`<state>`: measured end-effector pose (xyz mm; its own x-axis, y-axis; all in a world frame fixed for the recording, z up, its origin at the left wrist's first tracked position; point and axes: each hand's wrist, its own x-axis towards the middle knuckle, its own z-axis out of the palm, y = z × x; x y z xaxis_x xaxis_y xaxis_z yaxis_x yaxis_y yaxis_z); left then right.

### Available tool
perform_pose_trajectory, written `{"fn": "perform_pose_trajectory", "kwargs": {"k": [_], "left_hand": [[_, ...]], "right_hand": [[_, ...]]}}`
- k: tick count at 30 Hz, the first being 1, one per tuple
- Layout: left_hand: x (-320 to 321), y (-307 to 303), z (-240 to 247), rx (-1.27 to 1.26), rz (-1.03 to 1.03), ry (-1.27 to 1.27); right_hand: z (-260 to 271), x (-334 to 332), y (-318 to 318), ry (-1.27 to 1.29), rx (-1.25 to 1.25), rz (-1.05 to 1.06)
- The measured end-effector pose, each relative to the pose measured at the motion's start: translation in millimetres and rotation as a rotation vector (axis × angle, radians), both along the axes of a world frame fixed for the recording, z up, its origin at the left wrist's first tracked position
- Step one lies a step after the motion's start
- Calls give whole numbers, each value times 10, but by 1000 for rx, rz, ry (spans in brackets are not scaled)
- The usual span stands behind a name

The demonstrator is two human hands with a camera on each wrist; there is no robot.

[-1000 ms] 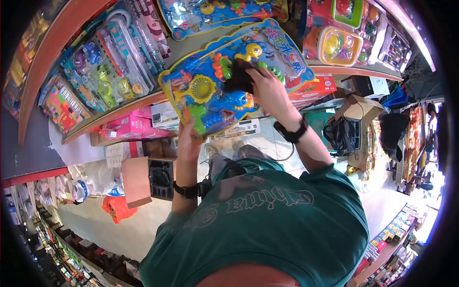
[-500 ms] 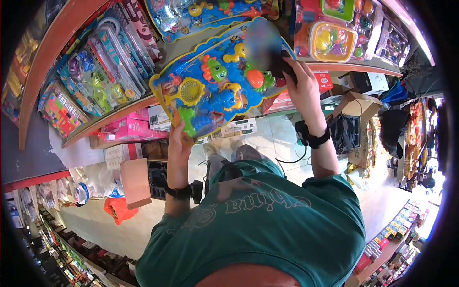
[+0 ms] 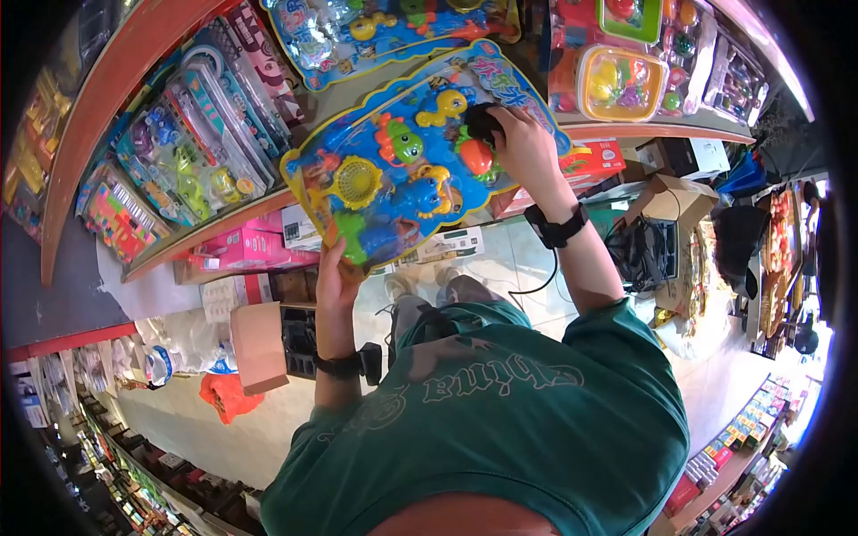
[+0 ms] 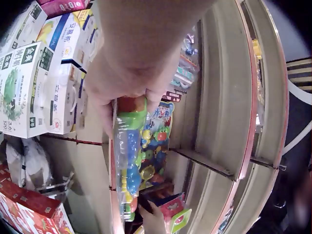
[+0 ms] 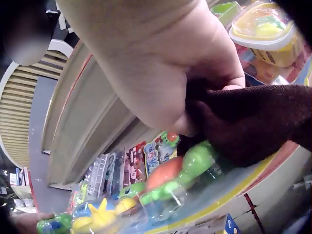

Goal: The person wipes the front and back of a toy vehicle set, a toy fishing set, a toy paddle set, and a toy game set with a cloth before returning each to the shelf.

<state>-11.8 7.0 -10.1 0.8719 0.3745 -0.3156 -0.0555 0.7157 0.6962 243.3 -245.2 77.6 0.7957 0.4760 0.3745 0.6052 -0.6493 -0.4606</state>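
My left hand (image 3: 336, 279) grips the near left corner of a blister-packed toy fishing set (image 3: 357, 147), a blue card with yellow wavy edges. Under its clear plastic are a yellow net (image 3: 357, 181), a green-and-orange seahorse (image 3: 402, 143) and other sea animals. In my right hand (image 3: 534, 159) is a dark brown cloth (image 5: 258, 122), bunched under the fingers and against the pack's right part, beside an orange-and-green toy (image 3: 476, 156). The left wrist view shows the pack edge-on, with the left thumb and fingers on either side of its end.
Another blue toy pack (image 3: 393, 36) lies on the shelf behind. Packaged toys (image 3: 188, 170) stand at left, and a yellow-rimmed tub (image 3: 623, 83) at right. Below the shelf edge (image 3: 214, 221) are pink boxes (image 3: 250, 239) and an open carton (image 3: 259, 344) on the floor.
My right hand has wiped the cloth from the pack's middle out to its right edge, then come back inward over the upper right. The left hand keeps its corner, shifted slightly left.
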Motion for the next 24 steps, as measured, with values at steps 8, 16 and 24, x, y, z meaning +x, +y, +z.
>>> {"fn": "perform_pose_trajectory", "kwargs": {"k": [8, 16, 24], "left_hand": [[-25, 48, 16, -36, 8, 34], [-44, 128, 37, -26, -1, 52], [-71, 297, 151, -21, -23, 60]], "right_hand": [[290, 193, -239, -90, 228, -169], [39, 127, -319, -75, -2, -123], [330, -27, -477, 5, 164, -64]]}}
